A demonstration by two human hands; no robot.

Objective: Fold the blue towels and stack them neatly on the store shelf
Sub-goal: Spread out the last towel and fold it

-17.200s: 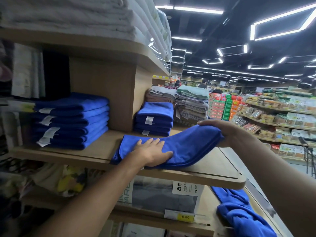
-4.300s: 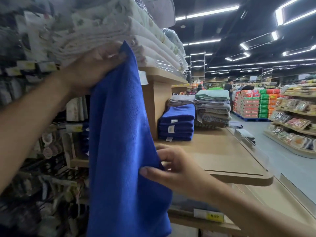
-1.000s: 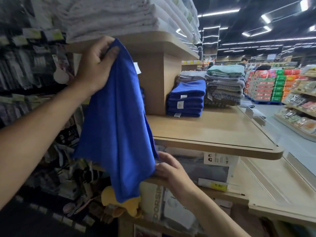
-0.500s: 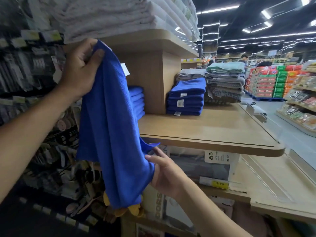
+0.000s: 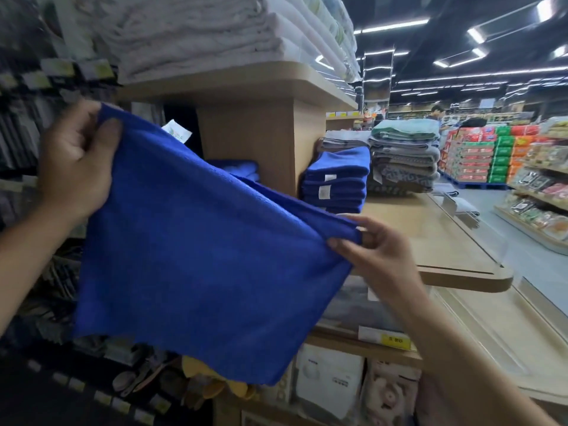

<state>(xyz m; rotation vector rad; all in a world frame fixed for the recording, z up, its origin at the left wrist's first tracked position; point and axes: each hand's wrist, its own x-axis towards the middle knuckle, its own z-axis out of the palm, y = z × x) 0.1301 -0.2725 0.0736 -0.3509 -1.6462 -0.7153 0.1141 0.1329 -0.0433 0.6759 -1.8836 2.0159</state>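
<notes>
Up close, the blue towel [image 5: 199, 256] is held in the air in front of the shelf [image 5: 445, 241], not yet laid down. One top corner is pinched by the left grip [image 5: 76, 167], and the other is clamped lower down by the right grip [image 5: 378, 253]. Both corners should be levelled and the edge pulled taut before halving, since plush cloth like this probably flops. Farther back, a folded blue stack [image 5: 335, 182] is seen on the pale wood, squared off with tags forward. That's the look to be matched.
</notes>
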